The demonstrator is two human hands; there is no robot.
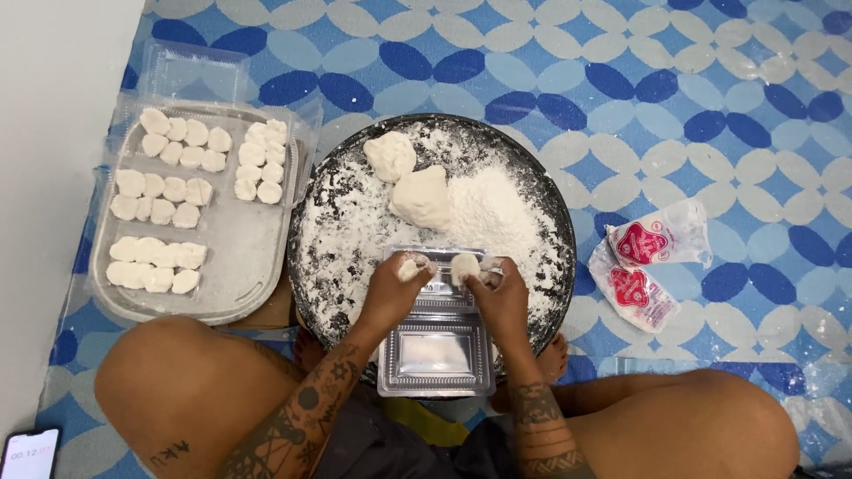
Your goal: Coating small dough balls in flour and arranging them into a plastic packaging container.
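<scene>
A person sits cross-legged on a blue patterned mat, with a round dark pan dusted with flour in front of the knees. All places below are told from that pan.

The left hand is over the pan's near edge, its grip closed on a small dough piece. The right hand is just beside it, over the same near edge, its grip closed on a rounder dough ball. Both hands are floury. Under them an open clear box lies half on the pan's near rim, half over the lap.

In the pan's far half lie two big dough lumps, touching each other, beside a heap of flour.

Left of the pan, touching its rim, is a grey tray with rows of small dough balls in several groups. A clear lid lies beyond the tray.

Right of the pan, near but apart, are two plastic bags with red prints, on the mat.

A phone lies well to the near left of the pan, beside the left knee.
</scene>
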